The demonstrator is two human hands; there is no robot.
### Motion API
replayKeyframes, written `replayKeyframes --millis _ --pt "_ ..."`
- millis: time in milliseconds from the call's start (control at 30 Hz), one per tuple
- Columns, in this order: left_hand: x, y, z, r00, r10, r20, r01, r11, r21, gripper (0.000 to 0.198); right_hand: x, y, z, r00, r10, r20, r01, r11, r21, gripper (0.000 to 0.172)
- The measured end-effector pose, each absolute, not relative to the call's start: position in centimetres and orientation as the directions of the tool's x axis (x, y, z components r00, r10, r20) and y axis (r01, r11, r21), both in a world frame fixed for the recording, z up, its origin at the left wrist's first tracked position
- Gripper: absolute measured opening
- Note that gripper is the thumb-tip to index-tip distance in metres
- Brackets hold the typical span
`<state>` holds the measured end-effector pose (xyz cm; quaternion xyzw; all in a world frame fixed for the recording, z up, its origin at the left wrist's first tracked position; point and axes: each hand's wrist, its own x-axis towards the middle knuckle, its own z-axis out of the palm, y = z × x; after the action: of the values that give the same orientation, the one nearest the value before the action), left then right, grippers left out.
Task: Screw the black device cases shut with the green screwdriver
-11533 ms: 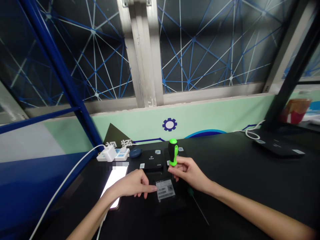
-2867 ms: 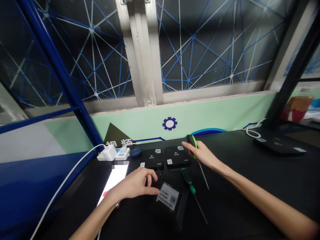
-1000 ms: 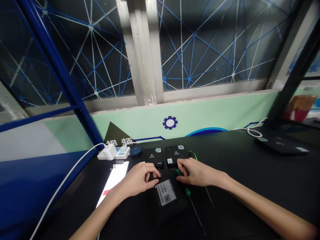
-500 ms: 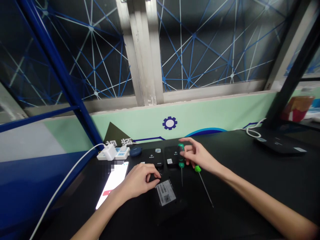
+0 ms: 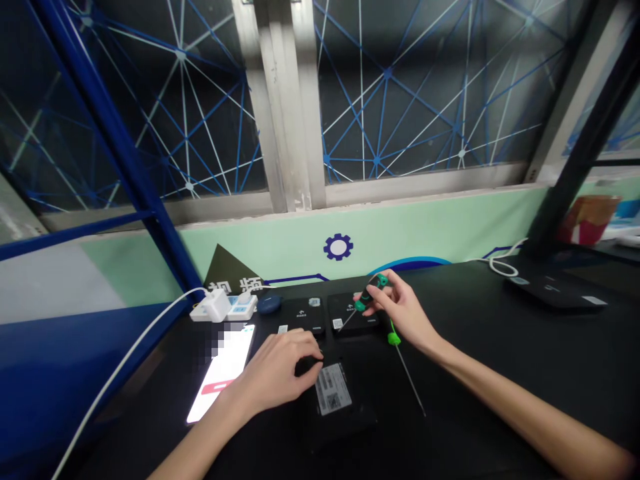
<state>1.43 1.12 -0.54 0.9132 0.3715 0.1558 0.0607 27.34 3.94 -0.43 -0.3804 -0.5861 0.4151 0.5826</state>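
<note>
My left hand (image 5: 277, 372) rests with curled fingers on the near-left corner of a black box (image 5: 336, 400) that lies label-up on the black table. My right hand (image 5: 403, 312) is raised above the table and pinches a small screwdriver with a dark green handle (image 5: 369, 294), its thin shaft pointing down-left. A second screwdriver with a bright green collar (image 5: 403, 363) lies on the table just under my right wrist, shaft pointing toward me.
Two more black boxes (image 5: 303, 315) (image 5: 352, 313) sit side by side behind the labelled one. A lit phone (image 5: 223, 371) lies at the left, with a white power strip (image 5: 223, 309) and cable beyond it. A flat black device (image 5: 555, 292) lies far right.
My right hand set down the big green screwdriver, took the small dark-green one from the table and lifted it, tilting it. My left hand stayed on the labelled box.
</note>
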Motion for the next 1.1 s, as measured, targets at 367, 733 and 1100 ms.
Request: replayKeyframes --millis 367,733,1100 --pt "1.4 -1.0 -0.7 0.610 0.785 0.105 0.756 -0.617 0.219 0.071 27.3 4.4 -1.2 -0.061 0.929 0.365 -0.025 0.364 -0.931 0.034" --pt "1.0 -1.1 -0.3 0.648 0.760 -0.047 0.733 -0.606 0.310 0.097 27.3 4.6 -1.3 -0.062 0.923 0.380 0.078 0.384 -0.920 0.033" --pt "0.3 -1.0 -1.4 0.679 0.731 -0.074 0.685 -0.594 0.422 0.087 26.8 3.8 -0.6 -0.149 0.860 0.488 0.210 0.510 -0.834 0.034"
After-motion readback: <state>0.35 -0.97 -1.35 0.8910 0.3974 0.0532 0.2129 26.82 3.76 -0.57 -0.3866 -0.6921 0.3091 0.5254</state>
